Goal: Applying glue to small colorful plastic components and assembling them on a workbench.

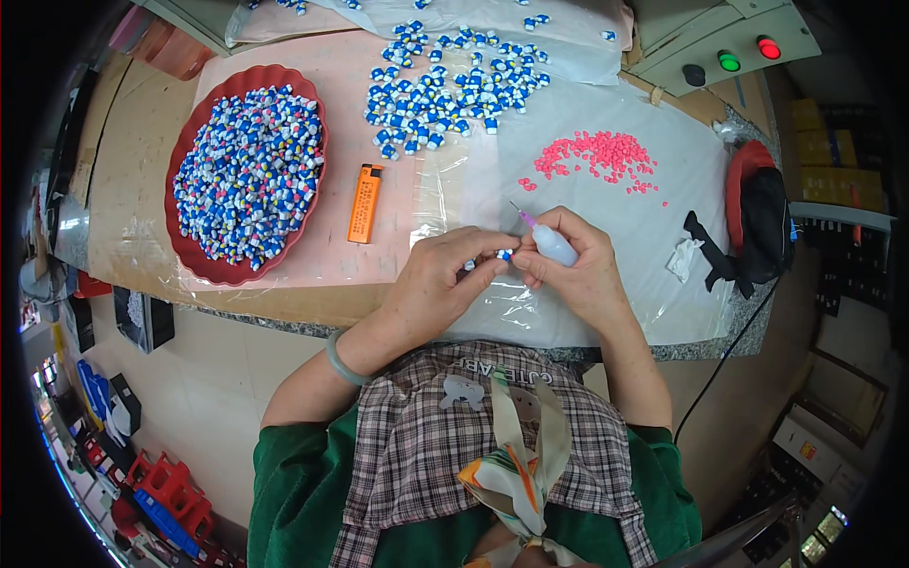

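My left hand (443, 276) is closed, pinching a tiny blue-and-white figure (505, 255) between thumb and forefinger. Another small white-and-blue piece (469, 265) shows within the curl of its fingers. In my right hand (585, 268) is a small translucent glue bottle (555, 245) with a purple needle tip (525, 218), tilted up and to the left. The right fingertips come close to the held figure; whether they touch it, I cannot tell. Beyond the bottle lies a scatter of little pink pieces (606, 156) on white sheeting (653, 246).
A red scalloped tray (179, 248) heaped with small figures stands at left. Beside it lies an orange lighter (364, 204). More blue-and-white figures (445, 90) spread at the back. A control box (724, 47) with lit buttons, a black bag (765, 232) and crumpled tissue (684, 257) are at right.
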{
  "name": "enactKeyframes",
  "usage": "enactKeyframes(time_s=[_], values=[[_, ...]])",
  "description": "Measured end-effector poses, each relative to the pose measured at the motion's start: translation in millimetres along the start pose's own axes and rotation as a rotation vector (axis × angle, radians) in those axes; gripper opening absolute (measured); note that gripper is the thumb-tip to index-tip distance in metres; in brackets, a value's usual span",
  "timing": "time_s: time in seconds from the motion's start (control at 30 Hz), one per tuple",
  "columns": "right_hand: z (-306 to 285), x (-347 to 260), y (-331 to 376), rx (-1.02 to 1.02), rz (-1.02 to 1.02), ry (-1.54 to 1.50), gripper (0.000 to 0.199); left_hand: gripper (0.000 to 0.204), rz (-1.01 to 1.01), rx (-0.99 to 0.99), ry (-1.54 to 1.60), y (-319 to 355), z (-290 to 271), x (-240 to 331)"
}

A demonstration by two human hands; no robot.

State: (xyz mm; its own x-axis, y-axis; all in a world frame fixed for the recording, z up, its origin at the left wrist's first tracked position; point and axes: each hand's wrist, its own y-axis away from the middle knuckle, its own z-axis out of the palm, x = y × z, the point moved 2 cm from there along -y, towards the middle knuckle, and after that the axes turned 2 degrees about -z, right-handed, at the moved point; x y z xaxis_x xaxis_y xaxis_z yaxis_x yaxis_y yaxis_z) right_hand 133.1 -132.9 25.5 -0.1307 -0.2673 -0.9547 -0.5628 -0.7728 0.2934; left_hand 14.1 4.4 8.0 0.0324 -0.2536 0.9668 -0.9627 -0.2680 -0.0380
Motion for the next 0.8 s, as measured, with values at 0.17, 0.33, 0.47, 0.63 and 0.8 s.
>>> enactKeyframes(time_s=[0.17, 0.33, 0.47, 0.63, 0.8], values=[[2, 3, -1, 0.018, 0.014, 0.015, 0.017, 0.023, 0.074, 0.030, -0.068, 0, 2, 1], [2, 8, -4, 0.082, -0.058, 0.108, 0.021, 0.022, 0.079, 0.045, -0.051, -1, -1, -1], [1, 15, -5, 0.116, -0.056, 0.034, 0.025, 0.024, 0.009, 0.008, 0.021, -4, -2, -3], [-5, 16, -2, 0.100, -0.021, -0.099, 0.021, 0.020, -0.370, -0.106, 0.577, -5, 2, -4], [-16, 19, 4, 0.096, -0.007, -0.118, 0.016, 0.015, -0.429, -0.059, 0.960, -18, -12, -11]])
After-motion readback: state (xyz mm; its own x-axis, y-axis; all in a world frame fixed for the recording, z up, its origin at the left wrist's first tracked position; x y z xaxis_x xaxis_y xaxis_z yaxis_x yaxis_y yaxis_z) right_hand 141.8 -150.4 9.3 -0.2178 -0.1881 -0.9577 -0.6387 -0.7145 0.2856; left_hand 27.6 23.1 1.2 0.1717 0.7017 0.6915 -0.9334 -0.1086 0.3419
